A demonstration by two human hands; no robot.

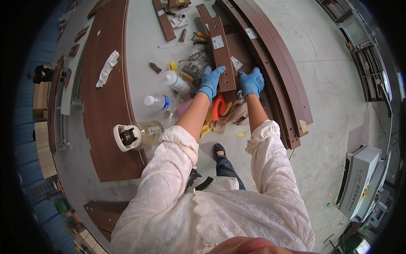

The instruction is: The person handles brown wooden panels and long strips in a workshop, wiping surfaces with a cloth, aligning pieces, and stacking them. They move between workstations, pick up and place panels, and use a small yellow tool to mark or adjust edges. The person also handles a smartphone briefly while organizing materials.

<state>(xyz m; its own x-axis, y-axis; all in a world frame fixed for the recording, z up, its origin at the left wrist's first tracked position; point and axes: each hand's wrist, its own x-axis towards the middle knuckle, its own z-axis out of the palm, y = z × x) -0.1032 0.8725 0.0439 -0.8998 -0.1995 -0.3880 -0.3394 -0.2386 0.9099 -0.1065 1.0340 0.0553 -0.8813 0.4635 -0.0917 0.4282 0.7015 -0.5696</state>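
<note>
My left hand [210, 81], in a blue glove, grips the left edge of a narrow brown board [222, 59] with a white label and drilled holes at its near end. Across from it my right hand [252, 81], gloved alike, is closed on the near part of a wider brown panel [239, 47], which lies partly under the board; its fingertips are hidden. Just left of my left hand are a white capped bottle [176, 82] and crumpled clear plastic [196, 61]. An orange-red tool handle [218, 106] and rumpled cloth [232, 118] are below the board's near end.
Long brown beams [270, 72] curve along the right side. At left stand a clear water bottle [160, 102] and a drink bottle with a carry loop [144, 134]. A large brown panel [105, 93] lies beyond them. A grey machine [359, 182] stands at far right.
</note>
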